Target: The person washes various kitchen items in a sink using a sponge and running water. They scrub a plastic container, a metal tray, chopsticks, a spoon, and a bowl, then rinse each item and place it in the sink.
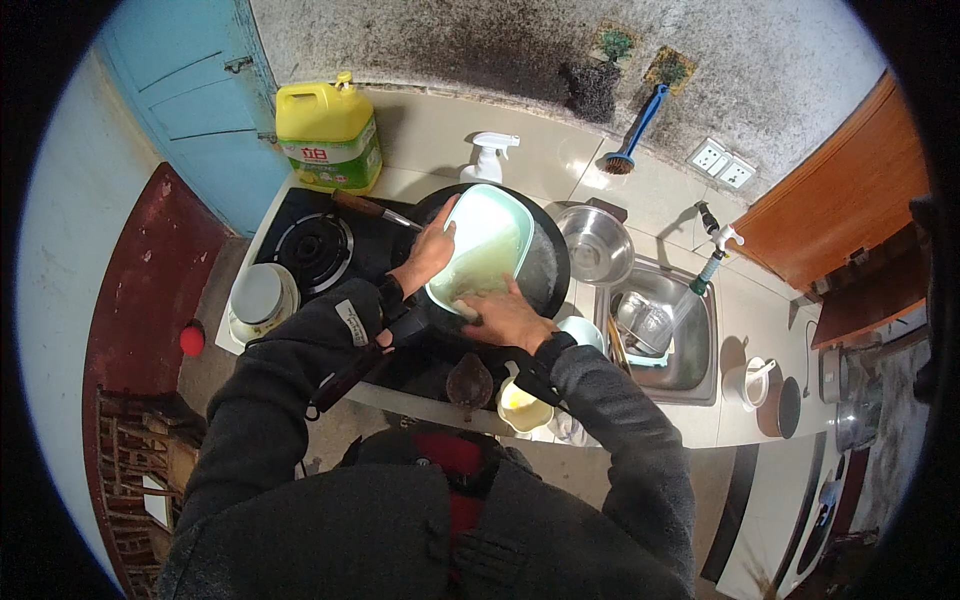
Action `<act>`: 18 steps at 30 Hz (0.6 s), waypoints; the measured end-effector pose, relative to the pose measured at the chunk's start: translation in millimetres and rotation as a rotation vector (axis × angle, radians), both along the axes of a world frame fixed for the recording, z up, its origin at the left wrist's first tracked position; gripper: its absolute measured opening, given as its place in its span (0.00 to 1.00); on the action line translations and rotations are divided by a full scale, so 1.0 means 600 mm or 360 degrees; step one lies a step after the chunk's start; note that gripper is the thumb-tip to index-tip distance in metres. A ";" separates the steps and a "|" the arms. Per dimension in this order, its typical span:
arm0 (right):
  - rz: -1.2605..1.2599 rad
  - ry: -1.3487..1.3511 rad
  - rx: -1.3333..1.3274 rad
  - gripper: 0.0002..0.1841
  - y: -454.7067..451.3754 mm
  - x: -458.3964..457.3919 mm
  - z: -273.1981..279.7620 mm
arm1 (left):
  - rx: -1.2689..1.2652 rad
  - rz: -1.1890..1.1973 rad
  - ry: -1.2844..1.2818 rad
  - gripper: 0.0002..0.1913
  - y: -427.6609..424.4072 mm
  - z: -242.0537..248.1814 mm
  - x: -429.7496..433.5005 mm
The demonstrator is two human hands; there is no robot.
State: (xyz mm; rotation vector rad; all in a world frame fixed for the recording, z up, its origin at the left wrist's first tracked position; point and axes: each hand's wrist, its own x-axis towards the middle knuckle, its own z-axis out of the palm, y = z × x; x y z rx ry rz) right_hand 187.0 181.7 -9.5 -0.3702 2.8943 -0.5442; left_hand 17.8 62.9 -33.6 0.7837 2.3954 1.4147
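Observation:
My left hand [429, 253] grips the left rim of a pale green plastic basin [491, 225], which is tilted over a large black wok [551, 251] of cloudy, foamy water. At the basin's lower rim is my right hand [504, 311]; its fingers reach inside the basin and seem to touch something pale, too blurred to name. Cloudy liquid lies in the basin's lower part. A brown-handled utensil [367, 206] leans on the wok's left side. To the right of the wok stands a stainless steel pot [595, 246].
Water runs from a tap [724, 244] into a steel sink [694, 375] holding dishes. A yellow detergent jug [326, 135] and white spray bottle [487, 157] stand behind the stove. Left are a gas burner [313, 251] and stacked bowls [259, 296]; a yellow-white bowl [525, 405] is near the front edge.

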 end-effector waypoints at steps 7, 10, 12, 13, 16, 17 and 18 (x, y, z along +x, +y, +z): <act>0.0214 0.0561 0.0510 0.17 0.020 0.013 -0.007 | 0.0283 -0.0164 -0.0387 0.30 -0.001 -0.033 -0.032; 0.0217 0.0724 0.0409 0.15 0.012 0.010 -0.013 | 0.0410 -0.0153 -0.0878 0.38 -0.006 -0.032 -0.045; 0.0181 0.0753 0.0333 0.15 0.007 0.009 -0.010 | 0.0358 0.0026 -0.1009 0.41 -0.017 -0.020 -0.044; 0.0156 0.0749 0.0307 0.15 0.005 0.009 -0.006 | 0.0365 0.0106 -0.1073 0.43 -0.026 -0.011 -0.041; 0.0095 0.0705 0.0260 0.16 -0.004 0.007 0.010 | 0.0471 0.0270 -0.0964 0.45 -0.048 0.011 0.004; 0.0076 0.0704 0.0247 0.17 -0.008 0.005 0.016 | 0.0496 0.0344 -0.0934 0.44 -0.063 0.015 0.026; 0.0026 0.0687 0.0212 0.17 -0.015 0.001 0.021 | 0.0648 0.0635 -0.1033 0.38 -0.059 0.012 0.064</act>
